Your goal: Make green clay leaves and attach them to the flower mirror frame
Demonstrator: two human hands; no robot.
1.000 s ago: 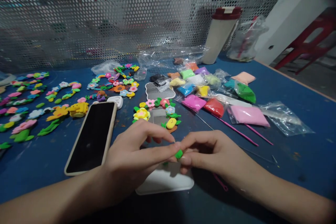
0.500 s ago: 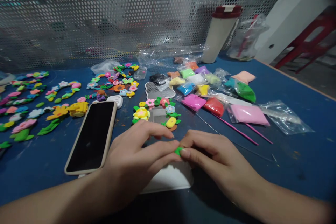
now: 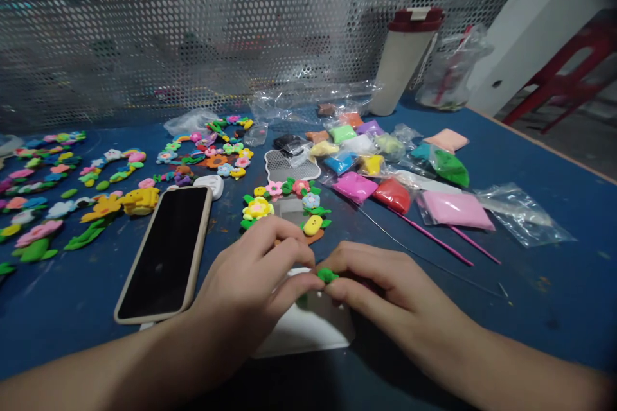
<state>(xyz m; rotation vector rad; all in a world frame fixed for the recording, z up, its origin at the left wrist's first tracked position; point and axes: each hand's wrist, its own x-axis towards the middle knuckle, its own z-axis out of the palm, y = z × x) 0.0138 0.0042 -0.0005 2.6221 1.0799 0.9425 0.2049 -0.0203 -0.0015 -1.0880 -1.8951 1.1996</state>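
Note:
A small piece of green clay (image 3: 328,275) sits between my two hands, over a white board (image 3: 313,331). The thumb and index finger of my right hand (image 3: 390,289) pinch it. My left hand (image 3: 260,276) has its fingers bent together, with the thumb tip touching the clay's left side. Just beyond my fingers lies a clear frame (image 3: 289,209) ringed with clay flowers and leaves, among them a yellow flower (image 3: 258,208) and a yellow smiling piece (image 3: 313,225). Part of its lower edge is hidden behind my left hand.
A phone (image 3: 166,253) lies left of my left hand. Clay decorations (image 3: 103,207) spread over the left side. Bagged clay, such as a pink packet (image 3: 457,210), and magenta sticks (image 3: 436,237) lie to the right. A tumbler (image 3: 405,61) stands at the back by a perforated metal panel (image 3: 193,32).
My left fingers have curled and drawn back from the clay, so more of the green piece and the white board shows. The view has shifted slightly.

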